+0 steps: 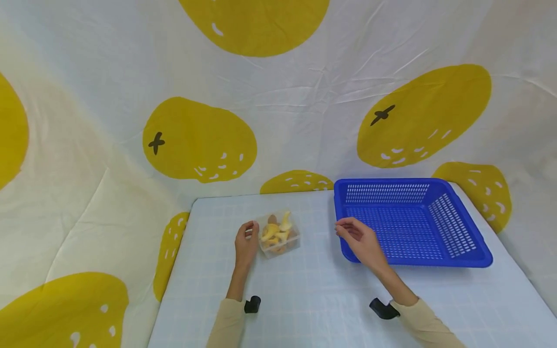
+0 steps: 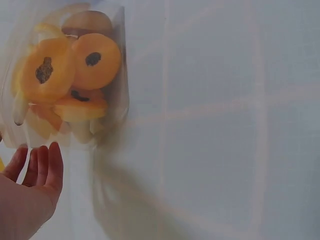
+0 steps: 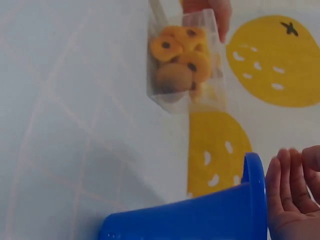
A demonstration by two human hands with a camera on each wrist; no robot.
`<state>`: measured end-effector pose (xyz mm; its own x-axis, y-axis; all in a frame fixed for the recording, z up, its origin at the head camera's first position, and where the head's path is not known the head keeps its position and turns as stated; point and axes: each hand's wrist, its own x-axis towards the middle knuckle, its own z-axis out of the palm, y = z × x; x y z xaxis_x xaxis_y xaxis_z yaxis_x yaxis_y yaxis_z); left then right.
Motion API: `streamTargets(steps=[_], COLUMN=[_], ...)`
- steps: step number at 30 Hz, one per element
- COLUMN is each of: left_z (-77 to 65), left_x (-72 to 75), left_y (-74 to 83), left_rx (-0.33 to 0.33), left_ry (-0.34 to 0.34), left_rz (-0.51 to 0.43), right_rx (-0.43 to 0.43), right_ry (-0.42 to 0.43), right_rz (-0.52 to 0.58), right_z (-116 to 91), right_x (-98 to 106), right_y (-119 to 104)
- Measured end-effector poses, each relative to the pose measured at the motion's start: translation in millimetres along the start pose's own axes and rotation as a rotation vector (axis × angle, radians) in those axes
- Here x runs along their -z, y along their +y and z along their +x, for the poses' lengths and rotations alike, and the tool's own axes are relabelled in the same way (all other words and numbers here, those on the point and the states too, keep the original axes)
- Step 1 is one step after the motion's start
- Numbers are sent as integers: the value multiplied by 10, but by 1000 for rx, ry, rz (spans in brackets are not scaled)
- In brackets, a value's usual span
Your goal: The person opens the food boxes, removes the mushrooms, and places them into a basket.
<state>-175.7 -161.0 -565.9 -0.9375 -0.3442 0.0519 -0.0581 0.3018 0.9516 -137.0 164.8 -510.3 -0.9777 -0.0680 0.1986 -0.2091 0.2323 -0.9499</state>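
Note:
A small clear plastic box of round yellow and orange pieces and a brown one stands on the table. My left hand is at its left side, fingers fairly straight, fingertips at or just off the wall. The left wrist view shows the box just beyond the left hand. In the right wrist view the box has those fingers behind it. My right hand hovers by the left rim of a blue basket, fingers loosely curled and holding nothing. The same right hand sits beside the basket.
The table has a pale checked cover. White cloth printed with big yellow fruits hangs behind and on both sides. The blue mesh basket at the right holds nothing. Black wrist mounts sit on both cream sleeves.

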Motion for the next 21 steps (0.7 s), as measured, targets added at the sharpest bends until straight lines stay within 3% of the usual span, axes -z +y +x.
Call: streamTargets(steps=[5,9,21], left_z=[-30,-70,-144], left_x=[-13,-12,-31], left_y=[3,8,-67], left_rx=[29,33,-10], left_ry=[-4,-19,-77], left_rz=[-24,-46,-90], right_rx=[88,110,38], right_ry=[-44,-82,-197], right_rz=[48,68,168], right_z=[-18,-53,-217], right_x=[-194,-370,-731], right_y=[3,-9,138])
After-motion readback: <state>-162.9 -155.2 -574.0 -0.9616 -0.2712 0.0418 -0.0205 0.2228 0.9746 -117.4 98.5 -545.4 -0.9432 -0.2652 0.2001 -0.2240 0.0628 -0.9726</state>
